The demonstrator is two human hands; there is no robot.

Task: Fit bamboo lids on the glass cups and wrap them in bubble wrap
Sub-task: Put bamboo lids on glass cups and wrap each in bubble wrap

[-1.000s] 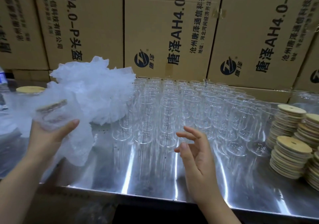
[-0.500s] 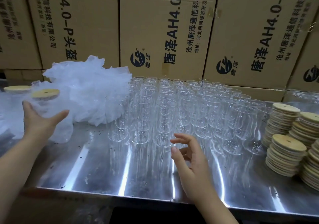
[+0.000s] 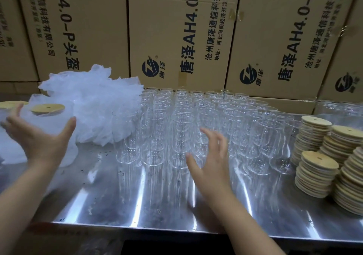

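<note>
my left hand [image 3: 39, 139] is loose and empty beside the wrapped cup [image 3: 49, 118], set aside as done; my right hand [image 3: 211, 156], spread empty, hovers at the bare cups [image 3: 157, 129] for the next.

Desk [image 3: 157, 205]: bare strip at 6 o'clock, open passage left to right. Glass cups [image 3: 196, 117]: close-packed block, centre to 12 o'clock. Lid stacks [image 3: 318, 168] block 3 o'clock. Bubble wrap heap [image 3: 92, 105] fills 10 o'clock. Cartons [image 3: 176, 38] wall off 12 o'clock.
</note>
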